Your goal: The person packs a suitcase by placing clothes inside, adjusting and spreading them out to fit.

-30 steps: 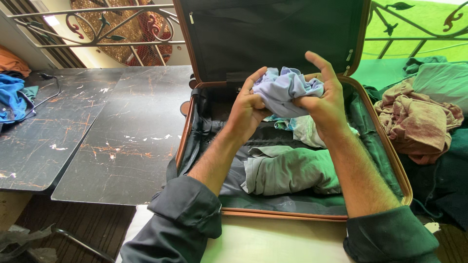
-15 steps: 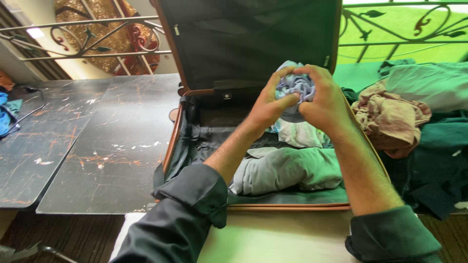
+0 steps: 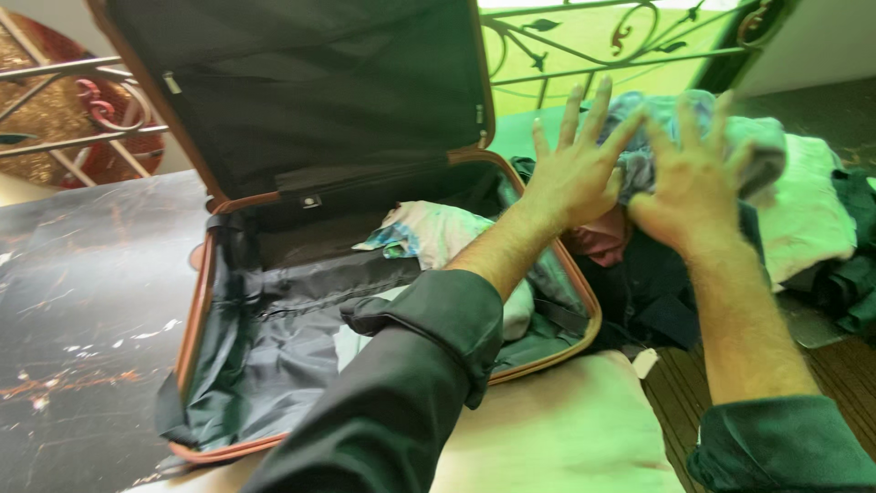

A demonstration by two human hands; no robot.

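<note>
Near, bottom of frame: dark sleeves (image 3: 401, 402) filling the lower centre, cuffs rolled back, likely to keep the forearms free. A pale cushion (image 3: 547, 429) is lying under the forearms.

Centre left: suitcase (image 3: 205, 301) sitting open, lid (image 3: 301, 82) propped upright at the top so the tub stays reachable. Grey lining is sagging loose on the left side. A white cloth (image 3: 429, 233) with teal print is lying against the back wall of the tub, a pale green garment (image 3: 518, 315) partly hidden behind the left cuff.

Upper right: left hand (image 3: 575, 173) and right hand (image 3: 693, 187) are both reaching past the suitcase's right rim, fingers spread wide, not closed on anything. They are pressing on or just leaving a bluish bundle (image 3: 652, 123); motion blur, cannot tell if contact is holding. The bundle is sitting outside the suitcase, on the clothes heap at the right, above a pink cloth (image 3: 602, 242) and dark garments (image 3: 648, 292).

Far right: whitish folded cloth (image 3: 808, 219). Far left: black scratched table (image 3: 73, 292).

Top: ornate metal railing (image 3: 593, 46) against a green backdrop. No packages, labels or signs readable anywhere; a small zip pull is hanging on the lid's upper left.
</note>
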